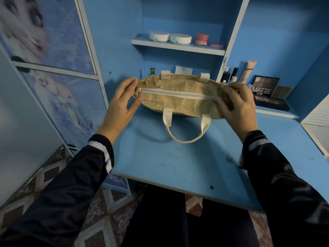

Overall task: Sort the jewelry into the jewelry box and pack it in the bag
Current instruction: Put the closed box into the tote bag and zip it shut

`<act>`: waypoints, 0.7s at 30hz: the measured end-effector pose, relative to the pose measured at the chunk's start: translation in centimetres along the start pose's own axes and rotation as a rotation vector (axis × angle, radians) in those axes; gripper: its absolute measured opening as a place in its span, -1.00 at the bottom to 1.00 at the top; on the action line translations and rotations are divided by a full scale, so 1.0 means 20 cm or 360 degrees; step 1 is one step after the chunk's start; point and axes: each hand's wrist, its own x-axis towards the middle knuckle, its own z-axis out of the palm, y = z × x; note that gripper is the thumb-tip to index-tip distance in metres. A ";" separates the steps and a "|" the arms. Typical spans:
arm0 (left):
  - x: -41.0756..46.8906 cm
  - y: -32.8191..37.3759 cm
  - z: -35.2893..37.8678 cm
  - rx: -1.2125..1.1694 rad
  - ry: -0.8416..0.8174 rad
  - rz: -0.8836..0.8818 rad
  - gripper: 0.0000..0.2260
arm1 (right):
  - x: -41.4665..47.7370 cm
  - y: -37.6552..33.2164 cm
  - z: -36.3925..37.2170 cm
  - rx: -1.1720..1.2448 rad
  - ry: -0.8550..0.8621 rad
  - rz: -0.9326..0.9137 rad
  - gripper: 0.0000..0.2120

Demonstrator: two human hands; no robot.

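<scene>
A tan jute bag with cream strap handles stands on the blue desk, seen from above. Its white zipper runs along the top and is zipped shut, with the metal pull at the left end. My left hand rests at the bag's left end, fingers spread, thumb and forefinger either side of the zipper pull. My right hand grips the bag's right end by the fabric. No jewelry or jewelry box shows; the bag's inside is hidden.
A shelf above holds two white round cases and a pink jar. Cosmetic tubes and an eyeshadow palette stand at the right rear. A small bottle stands behind the bag. Cabinet doors with a cartoon print are on the left.
</scene>
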 end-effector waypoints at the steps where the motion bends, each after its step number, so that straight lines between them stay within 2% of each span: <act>1: 0.00 -0.01 0.00 -0.0015 -0.0028 -0.0023 -0.54 | 0.00 0.00 0.00 0.0019 -0.0014 0.0010 -0.66; 6: 0.03 -0.01 -0.01 -0.0029 -0.0219 -0.0092 -0.46 | -0.03 0.03 -0.02 0.0188 -0.0153 0.0107 -0.56; 10: 0.04 -0.02 -0.03 -0.0049 -0.0411 -0.0133 -0.32 | -0.11 0.07 -0.05 0.0426 -0.0358 0.0181 -0.34; 14: 0.06 -0.03 -0.03 -0.0044 -0.0467 -0.0121 -0.24 | -0.15 0.11 -0.08 0.0509 -0.0495 0.0166 -0.14; 17: 0.06 -0.06 -0.03 -0.0048 -0.0491 -0.0075 -0.18 | -0.14 0.12 -0.08 0.0531 -0.0521 0.0193 -0.11; 21: 0.08 -0.08 -0.03 -0.0045 -0.0474 -0.0054 -0.17 | -0.11 0.11 -0.07 0.0561 -0.0418 0.0183 -0.16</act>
